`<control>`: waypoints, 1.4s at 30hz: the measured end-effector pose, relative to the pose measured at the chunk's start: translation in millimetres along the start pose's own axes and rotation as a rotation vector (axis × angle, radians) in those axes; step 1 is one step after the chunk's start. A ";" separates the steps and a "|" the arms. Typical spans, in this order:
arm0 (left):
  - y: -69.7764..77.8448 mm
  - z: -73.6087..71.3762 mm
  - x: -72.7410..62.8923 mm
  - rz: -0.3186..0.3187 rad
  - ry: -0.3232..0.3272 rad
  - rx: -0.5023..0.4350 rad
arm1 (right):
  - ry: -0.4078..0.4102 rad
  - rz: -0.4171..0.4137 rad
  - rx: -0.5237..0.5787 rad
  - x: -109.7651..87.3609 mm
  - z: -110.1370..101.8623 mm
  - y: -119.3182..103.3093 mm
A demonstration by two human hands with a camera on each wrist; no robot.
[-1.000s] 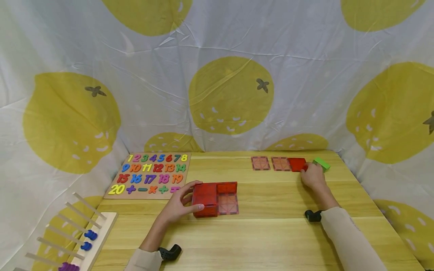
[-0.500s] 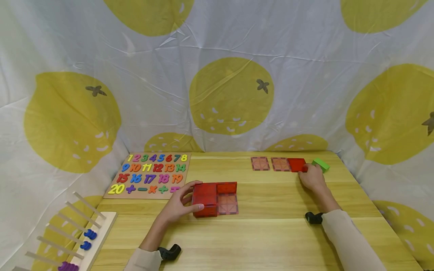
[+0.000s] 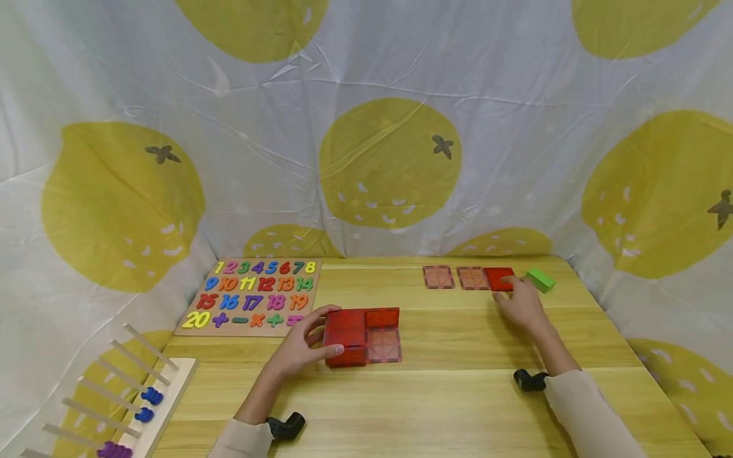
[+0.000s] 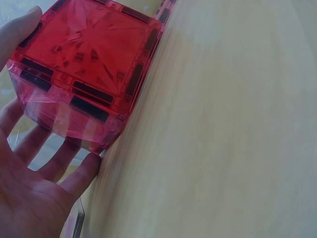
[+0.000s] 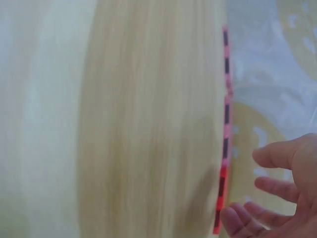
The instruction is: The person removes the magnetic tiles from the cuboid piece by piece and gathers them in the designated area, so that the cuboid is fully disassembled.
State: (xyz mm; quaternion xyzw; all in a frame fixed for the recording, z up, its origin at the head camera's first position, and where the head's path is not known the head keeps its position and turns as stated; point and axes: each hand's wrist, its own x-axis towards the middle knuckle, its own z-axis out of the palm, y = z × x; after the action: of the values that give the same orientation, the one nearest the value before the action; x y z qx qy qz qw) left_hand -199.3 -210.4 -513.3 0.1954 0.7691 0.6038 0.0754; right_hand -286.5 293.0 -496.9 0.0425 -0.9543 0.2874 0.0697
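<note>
Currently, left hand (image 3: 299, 348): fingers clamped on translucent red plastic box (image 3: 345, 326), on worktop (image 3: 429, 407)
Right hand (image 3: 522, 306): fingers apart, over flat red plastic square (image 3: 494, 277)
Red square: beside square pink plastic tile (image 3: 472, 278)

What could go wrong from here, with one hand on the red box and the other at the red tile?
The left hand holds the red box, which looks pieced together; a hard squeeze or bump might break it apart.
The right hand is at the red tile, which looks right up against a pink tile; lifting one could drag the other.
The green block lies close to the right hand and may get nudged.
</note>
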 end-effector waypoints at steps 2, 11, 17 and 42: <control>-1.0 -0.4 0.0 -0.004 -0.003 0.000 | 0.013 -0.017 0.022 -4.9 0.6 -5.9; -5.1 -3.6 -0.1 0.036 -0.021 0.024 | -0.022 -0.098 0.170 -26.5 1.0 -40.6; -1.6 -3.4 -0.1 0.031 -0.022 0.009 | -0.040 -0.151 0.260 -39.0 5.9 -66.5; -0.9 -5.2 -1.3 0.019 -0.034 0.034 | -0.259 -0.285 0.517 -50.0 63.1 -141.4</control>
State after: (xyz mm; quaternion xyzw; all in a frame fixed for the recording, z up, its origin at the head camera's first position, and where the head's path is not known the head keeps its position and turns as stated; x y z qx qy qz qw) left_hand -200.1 -215.7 -513.0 0.2141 0.7758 0.5882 0.0793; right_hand -226.9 142.6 -480.1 0.2281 -0.8352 0.4998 -0.0258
